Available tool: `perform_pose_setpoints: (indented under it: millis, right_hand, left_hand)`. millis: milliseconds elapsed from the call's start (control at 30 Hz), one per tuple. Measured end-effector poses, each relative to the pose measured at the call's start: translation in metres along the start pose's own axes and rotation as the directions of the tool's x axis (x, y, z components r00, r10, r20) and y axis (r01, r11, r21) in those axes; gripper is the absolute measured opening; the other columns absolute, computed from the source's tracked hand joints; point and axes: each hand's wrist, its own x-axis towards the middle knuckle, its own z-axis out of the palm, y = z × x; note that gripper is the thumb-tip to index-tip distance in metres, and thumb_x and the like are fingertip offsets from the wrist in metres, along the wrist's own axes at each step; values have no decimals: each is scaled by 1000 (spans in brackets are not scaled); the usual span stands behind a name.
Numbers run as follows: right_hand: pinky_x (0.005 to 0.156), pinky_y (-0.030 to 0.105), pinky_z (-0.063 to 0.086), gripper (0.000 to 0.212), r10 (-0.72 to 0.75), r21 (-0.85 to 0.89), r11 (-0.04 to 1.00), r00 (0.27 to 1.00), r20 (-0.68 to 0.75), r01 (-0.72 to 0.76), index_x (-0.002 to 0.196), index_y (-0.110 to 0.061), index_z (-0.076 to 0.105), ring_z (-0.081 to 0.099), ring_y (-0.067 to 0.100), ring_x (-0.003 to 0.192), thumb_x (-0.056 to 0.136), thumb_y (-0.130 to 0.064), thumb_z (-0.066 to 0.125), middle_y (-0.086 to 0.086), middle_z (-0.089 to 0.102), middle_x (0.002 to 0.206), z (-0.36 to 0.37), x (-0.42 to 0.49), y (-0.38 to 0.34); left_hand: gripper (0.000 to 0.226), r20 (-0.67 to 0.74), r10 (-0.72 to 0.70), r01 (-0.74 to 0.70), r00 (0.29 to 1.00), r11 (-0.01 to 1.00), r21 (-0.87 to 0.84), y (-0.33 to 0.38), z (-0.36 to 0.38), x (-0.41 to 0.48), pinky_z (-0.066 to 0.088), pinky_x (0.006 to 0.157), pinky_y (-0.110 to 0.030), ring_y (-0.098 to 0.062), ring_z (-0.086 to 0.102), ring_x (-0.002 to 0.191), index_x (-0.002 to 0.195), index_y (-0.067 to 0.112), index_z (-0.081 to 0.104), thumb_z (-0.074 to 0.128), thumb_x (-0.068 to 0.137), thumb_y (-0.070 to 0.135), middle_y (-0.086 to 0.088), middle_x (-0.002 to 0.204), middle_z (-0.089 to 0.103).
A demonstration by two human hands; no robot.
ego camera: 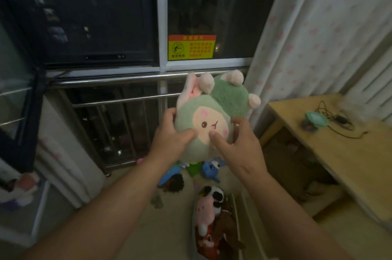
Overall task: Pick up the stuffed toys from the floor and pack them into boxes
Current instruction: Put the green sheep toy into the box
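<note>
A green plush toy (222, 100) with a cream face, pink ears and pale paws is held up at chest height in front of the window rail. My left hand (171, 136) grips its left side, thumb pressed on the face. My right hand (239, 143) grips the right side, thumb below the face. Down on the floor lie a blue plush (210, 169), a dark fuzzy toy (175, 183) and a green toy (194, 168). A white box (247, 225) beneath my arms holds several plush toys, among them a pink one (203, 209) and a panda (217, 194).
A metal railing (110, 98) and dark window stand ahead. A wooden desk (343, 153) with cables and a teal object (315, 118) is at the right beside a floral curtain (314, 26). A white radiator-like unit (63, 153) is at the left.
</note>
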Motion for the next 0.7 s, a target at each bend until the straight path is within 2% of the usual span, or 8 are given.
perform_pose_setpoints:
  millis: [167,267,433,567,700]
  right_hand:
    - [73,23,50,54,29,5,1000,998,-47,-29,119,-33,46,60,5,93,76,-56,69,-12,60,107,-36,-17,24]
    - [75,26,55,57,39,3,999,998,-48,-39,121,-32,46,60,3,93,75,-56,69,-11,61,110,-58,-24,40]
    - [63,12,44,58,51,1,999,998,-49,-51,122,-35,43,58,-1,89,75,-57,69,-14,58,108,-92,-28,61]
    - [66,17,45,59,48,-11,999,997,-60,-49,123,-35,43,57,3,92,75,-58,68,-13,58,108,-112,-26,78]
    - [68,19,48,59,57,11,998,997,-47,-57,124,-33,43,56,-3,89,75,-55,69,-13,57,107,-120,-24,93]
  left_hand:
    - [54,91,4,-4,996,1000,0,4,34,-19,55,79,-51,-19,63,93,101,38,47,69,52,38,4,103,62]
    - [61,122,0,1,993,1000,-14,8,59,-31,56,79,-45,-17,63,96,111,36,45,69,55,35,5,107,61]
    - [70,157,11,-1,988,998,-66,14,96,-45,55,83,-44,-15,62,100,122,35,46,69,56,29,6,113,61]
    - [65,194,20,-4,981,997,-79,20,119,-50,57,80,-42,-15,63,99,119,37,48,69,58,27,6,112,63]
    - [67,211,8,4,978,998,-56,18,133,-51,57,80,-45,-17,63,100,121,38,46,69,59,30,6,113,62]
